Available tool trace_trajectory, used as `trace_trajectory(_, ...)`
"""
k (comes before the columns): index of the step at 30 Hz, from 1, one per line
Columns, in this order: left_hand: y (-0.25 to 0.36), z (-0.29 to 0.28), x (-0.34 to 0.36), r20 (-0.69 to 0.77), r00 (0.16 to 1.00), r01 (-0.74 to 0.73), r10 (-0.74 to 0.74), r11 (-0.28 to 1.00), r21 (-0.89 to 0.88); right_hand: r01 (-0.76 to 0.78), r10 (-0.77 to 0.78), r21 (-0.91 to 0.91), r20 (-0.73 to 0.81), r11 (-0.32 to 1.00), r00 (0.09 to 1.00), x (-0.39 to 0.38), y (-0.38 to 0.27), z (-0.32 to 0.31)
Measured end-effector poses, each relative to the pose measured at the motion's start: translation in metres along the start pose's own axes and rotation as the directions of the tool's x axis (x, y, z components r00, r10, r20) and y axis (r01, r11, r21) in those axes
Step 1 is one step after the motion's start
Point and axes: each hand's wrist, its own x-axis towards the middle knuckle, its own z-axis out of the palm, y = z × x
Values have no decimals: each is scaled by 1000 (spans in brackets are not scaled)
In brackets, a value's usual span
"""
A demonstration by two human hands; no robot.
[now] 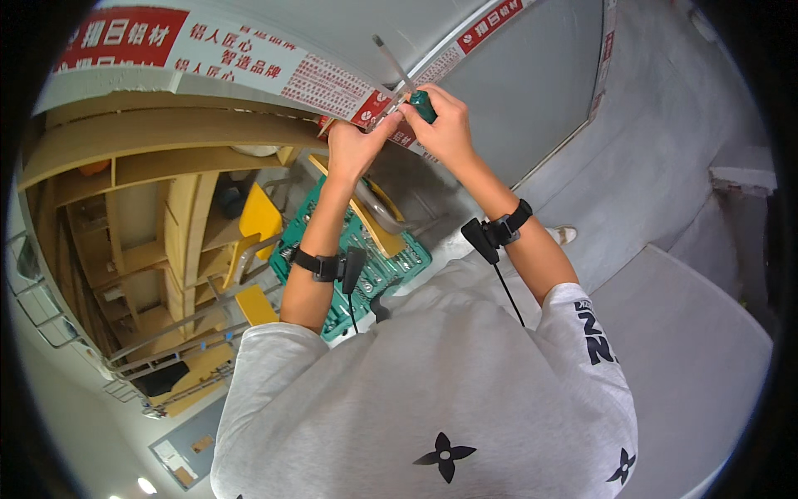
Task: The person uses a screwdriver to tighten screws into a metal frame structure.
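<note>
The screwdriver (406,78) is in the right hand (445,126), beside the red-and-white wrapped frame (332,83), its shaft slanting up and leftward. I see the right fingers curled around the green handle (424,106), thumb pressed to it. It looks light and stiff to me — the handle is the place to hold, as the bare shaft would likely slip. The left hand (353,150) is at the frame's edge, thumb extended; what its hidden fingers pinch, I cannot tell. Lower down lies an open green tool case (413,264) — leftward, wooden shelving (100,140).
</note>
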Motion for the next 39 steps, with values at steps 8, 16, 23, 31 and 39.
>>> trace_trajectory(8,2,4,-2,6,1000,-6,7,994,-107,22,-21,56,-20,998,1000,-2,8,-2)
trace_trajectory(16,-8,6,0,-17,999,-53,52,992,-114,-10,10,43,-4,999,1000,-3,4,-3)
trace_trajectory(23,-11,6,1,-53,994,-103,98,990,-97,64,-63,36,-25,997,998,7,1,1)
trace_trajectory(31,-21,-1,-7,-15,998,-61,61,998,4,-66,74,-124,57,990,996,-13,7,-3)
trace_trajectory(39,-37,8,-59,501,834,550,-230,283,-786,-166,169,52,-46,985,985,-24,9,-2)
